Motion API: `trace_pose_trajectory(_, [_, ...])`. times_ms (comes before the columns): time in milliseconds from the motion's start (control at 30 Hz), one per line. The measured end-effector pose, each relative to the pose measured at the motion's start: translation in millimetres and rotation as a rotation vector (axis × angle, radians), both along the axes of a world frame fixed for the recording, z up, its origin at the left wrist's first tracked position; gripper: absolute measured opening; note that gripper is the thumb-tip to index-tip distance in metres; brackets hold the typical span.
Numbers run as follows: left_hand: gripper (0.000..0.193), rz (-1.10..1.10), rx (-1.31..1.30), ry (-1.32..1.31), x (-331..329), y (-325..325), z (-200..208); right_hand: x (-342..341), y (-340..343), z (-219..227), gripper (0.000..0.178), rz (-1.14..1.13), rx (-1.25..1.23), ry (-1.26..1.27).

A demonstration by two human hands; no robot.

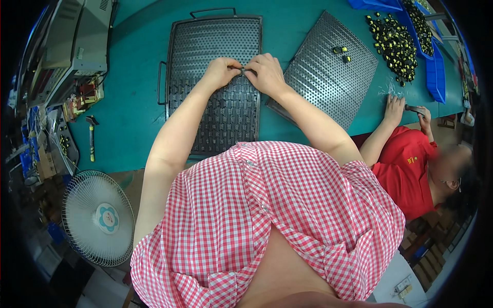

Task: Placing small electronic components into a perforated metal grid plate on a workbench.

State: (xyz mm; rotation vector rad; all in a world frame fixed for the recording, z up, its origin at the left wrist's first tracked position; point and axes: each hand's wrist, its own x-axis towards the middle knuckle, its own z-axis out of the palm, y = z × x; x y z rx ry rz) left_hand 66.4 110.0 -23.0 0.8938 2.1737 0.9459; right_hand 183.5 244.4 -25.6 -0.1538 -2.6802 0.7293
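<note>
A dark perforated tray with wire handles lies in front of me. Small dark parts sit in close rows over its nearer half, while bare holes show in the farther half. My left hand and my right hand meet over the tray's right side, at the edge of the filled rows. Thumb and fingers of each hand are pinched together. Between the fingertips there seems to be a tiny dark piece, too small and covered to name.
A second perforated plate lies tilted at right, with a few black-and-yellow components on it. Beyond are a component pile and blue bins. A co-worker in red handles a tool at right. Left: hammer, fan.
</note>
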Motion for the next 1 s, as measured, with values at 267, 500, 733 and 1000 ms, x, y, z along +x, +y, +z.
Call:
trace_pose_trajectory(267, [0.02, -0.016, -0.031, 0.025, 1.8, -0.5, 6.6, 1.7, -4.9, 1.3, 0.01, -0.017, 0.021, 0.017])
trace_pose_trajectory(500, [0.017, -0.128, 0.002, 0.178, 1.3, 0.6, 9.9, 4.8, -3.2, 6.0, 0.011, -0.015, 0.022, -0.016])
trace_pose_trajectory(733, [0.019, -0.097, 0.153, 0.34, 2.8, -16.8, 7.4, 31.0, 53.5, 28.9, 0.01, -0.2, -0.05, 0.226])
trace_pose_trajectory(1000, [0.016, 0.112, 0.211, 0.284, 13.5, -37.6, 31.5, 82.8, 190.3, -3.2, 0.033, -0.848, 0.121, 0.046])
